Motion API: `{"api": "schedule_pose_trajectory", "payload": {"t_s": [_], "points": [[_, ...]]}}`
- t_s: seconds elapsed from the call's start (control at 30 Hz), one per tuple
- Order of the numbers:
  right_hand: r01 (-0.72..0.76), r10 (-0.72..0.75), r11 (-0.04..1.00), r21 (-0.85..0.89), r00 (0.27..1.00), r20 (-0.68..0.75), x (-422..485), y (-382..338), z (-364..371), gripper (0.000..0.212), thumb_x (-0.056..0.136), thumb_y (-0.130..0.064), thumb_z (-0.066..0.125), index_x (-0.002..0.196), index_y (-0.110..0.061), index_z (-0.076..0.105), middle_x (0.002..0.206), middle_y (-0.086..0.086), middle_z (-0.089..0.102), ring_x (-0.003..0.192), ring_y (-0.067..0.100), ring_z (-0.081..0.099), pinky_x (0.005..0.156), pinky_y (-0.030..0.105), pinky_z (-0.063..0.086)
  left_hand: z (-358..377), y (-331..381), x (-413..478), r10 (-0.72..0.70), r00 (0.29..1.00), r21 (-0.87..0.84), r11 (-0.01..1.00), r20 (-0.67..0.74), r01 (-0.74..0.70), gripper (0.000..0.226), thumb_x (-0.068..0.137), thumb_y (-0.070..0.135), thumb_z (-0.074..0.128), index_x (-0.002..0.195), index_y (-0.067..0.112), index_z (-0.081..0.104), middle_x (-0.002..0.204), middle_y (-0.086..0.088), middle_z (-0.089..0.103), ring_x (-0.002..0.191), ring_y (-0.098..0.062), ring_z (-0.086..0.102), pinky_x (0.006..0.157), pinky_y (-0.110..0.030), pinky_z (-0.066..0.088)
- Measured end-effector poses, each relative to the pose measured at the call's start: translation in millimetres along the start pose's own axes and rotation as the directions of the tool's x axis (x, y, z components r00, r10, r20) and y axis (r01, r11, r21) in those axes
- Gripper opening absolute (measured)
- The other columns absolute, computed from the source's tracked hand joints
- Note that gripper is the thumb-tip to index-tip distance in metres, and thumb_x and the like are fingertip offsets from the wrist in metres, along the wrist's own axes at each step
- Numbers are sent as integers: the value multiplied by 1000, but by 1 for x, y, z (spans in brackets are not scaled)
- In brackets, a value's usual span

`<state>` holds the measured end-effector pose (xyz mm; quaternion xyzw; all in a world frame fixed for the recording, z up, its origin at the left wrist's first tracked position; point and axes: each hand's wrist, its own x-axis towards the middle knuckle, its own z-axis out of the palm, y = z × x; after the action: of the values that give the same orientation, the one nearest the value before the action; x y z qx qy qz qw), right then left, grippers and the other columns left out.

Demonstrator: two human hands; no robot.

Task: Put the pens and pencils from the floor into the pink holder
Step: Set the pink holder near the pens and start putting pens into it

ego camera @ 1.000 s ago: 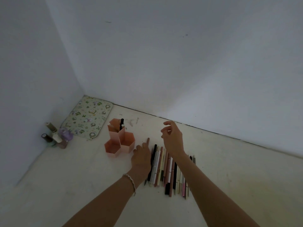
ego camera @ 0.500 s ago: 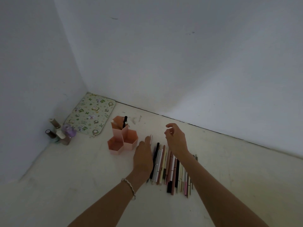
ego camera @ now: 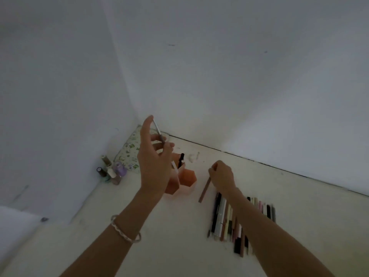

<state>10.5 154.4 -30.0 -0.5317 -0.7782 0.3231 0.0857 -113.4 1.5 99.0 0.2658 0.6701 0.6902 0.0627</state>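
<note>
The pink holder with hexagonal cells stands on the floor near the corner, a black pen upright in it. My left hand is raised just in front of and above the holder, gripping a thin white pen that slants down toward it. My right hand is to the right of the holder, closed on the top end of a pinkish-brown pencil that hangs down to the floor. A row of pens and pencils lies on the floor, partly hidden under my right forearm.
Several small nail polish bottles stand in the corner to the left. A floral patterned mat lies against the wall behind the holder. White walls close off the left and the back.
My left hand rose from the row with a white pen and moved over the holder. My right hand took hold of a pinkish-brown pencil and lifted its end off the row.
</note>
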Motion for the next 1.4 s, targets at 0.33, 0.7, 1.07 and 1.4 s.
{"api": "schedule_pose_trajectory", "payload": {"t_s": [0.33,0.7,1.07,1.4], "points": [[215,-123,918,332,953,-278,-16,-49,-97,9,92,-15,55,101,-16,58,80,1,68,60,15,58,54,22,46,5,-47,23,-31,996,109,993,-78,40,33,95,10,61,106,35,43,87,12,67,80,-3,71,75,-34,60],[573,-347,743,345,771,-533,-55,-109,-71,10,94,-22,57,100,-29,56,91,-18,59,87,9,57,78,14,45,-25,-56,18,156,983,327,938,-96,-116,29,97,11,44,124,6,54,116,-8,59,105,-26,58,92,-43,50],[581,-491,811,67,738,-462,-58,-73,-23,18,86,-3,60,100,-13,66,99,-3,65,96,9,52,92,28,41,1,-23,-26,-35,981,256,967,188,-14,26,88,7,53,103,27,59,92,15,61,81,2,60,70,-20,52],[335,-204,905,261,882,-425,-53,-6,-80,25,90,-1,52,95,-21,64,88,-9,67,83,10,61,74,22,47,94,-84,-128,-560,670,824,549,486,-140,43,103,15,37,145,10,30,136,-8,50,121,-22,55,100,-32,47]]}}
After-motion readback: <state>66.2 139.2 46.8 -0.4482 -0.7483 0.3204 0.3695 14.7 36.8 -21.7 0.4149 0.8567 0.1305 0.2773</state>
